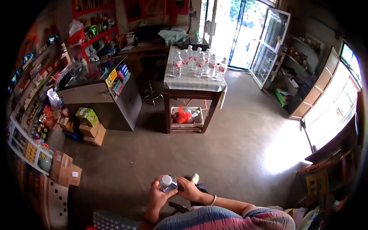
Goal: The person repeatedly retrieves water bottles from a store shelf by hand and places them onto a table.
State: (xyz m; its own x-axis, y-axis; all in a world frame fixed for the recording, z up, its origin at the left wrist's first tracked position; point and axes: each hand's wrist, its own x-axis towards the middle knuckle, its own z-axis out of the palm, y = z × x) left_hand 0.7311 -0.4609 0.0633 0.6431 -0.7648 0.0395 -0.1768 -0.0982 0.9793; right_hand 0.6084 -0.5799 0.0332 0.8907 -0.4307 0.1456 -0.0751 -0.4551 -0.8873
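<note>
A clear plastic bottle with a white cap (167,181) is held upright in front of the body, seen from above. My left hand (156,194) is wrapped round its left side. On its right side, my right hand (188,189) is closed against the bottle, with a pale bracelet on that wrist. Several clear bottles with red and white labels (200,66) stand upright on the cloth-covered table (195,83) ahead, well away from both hands.
A glass-topped counter (90,94) stands at the left, with cardboard boxes (95,134) beside it. Stocked shelves line the far left. A basket (186,124) sits under the table. Beyond, a glass door (270,46) stands open. A stool (153,96) is between counter and table.
</note>
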